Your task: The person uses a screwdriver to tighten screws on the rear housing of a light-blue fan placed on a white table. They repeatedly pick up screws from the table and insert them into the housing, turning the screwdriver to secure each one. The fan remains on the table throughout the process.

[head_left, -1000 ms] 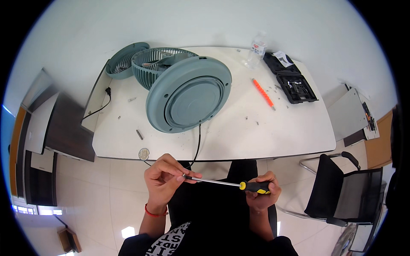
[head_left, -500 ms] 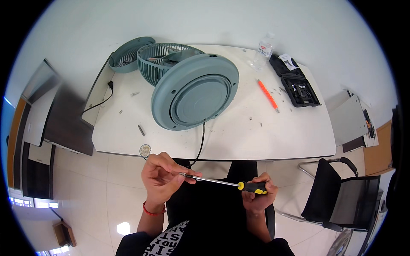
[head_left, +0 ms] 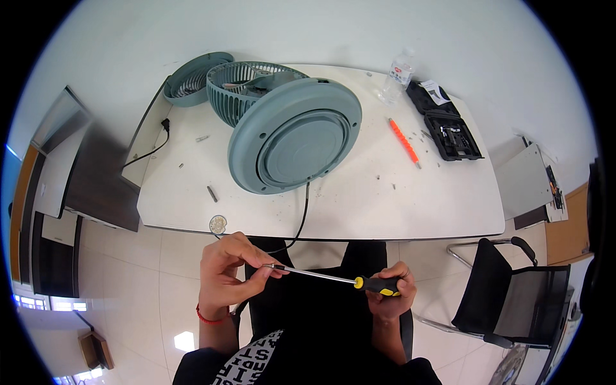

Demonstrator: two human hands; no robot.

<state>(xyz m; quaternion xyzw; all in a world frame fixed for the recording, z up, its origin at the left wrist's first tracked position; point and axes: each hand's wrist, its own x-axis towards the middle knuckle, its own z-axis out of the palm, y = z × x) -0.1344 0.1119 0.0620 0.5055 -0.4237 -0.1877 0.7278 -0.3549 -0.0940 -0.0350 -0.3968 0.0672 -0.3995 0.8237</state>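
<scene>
A screwdriver with a black and yellow handle (head_left: 378, 285) spans the gap between my hands, below the table's front edge. My right hand (head_left: 393, 296) is closed round its handle. The fingertips of my left hand (head_left: 232, 273) pinch the tip end of its metal shaft; a small piece there is too fine to make out. Beyond my hands, a grey-green fan (head_left: 301, 138) lies on the table, its round base facing me and its slatted cage behind. A black cord (head_left: 304, 215) runs from the base over the table edge.
A round grille cover (head_left: 192, 90) leans at the back left, near a black plug (head_left: 165, 124). On the right are an orange screwdriver (head_left: 404, 142), a clear bottle (head_left: 398, 77) and an open black tool case (head_left: 452, 136). Small screws and bits dot the white table (head_left: 359, 215). A black chair (head_left: 513, 295) stands right.
My left hand has shifted slightly left, its wrist turning outward, and the screwdriver has moved a little left with it. The right hand keeps its hold on the handle.
</scene>
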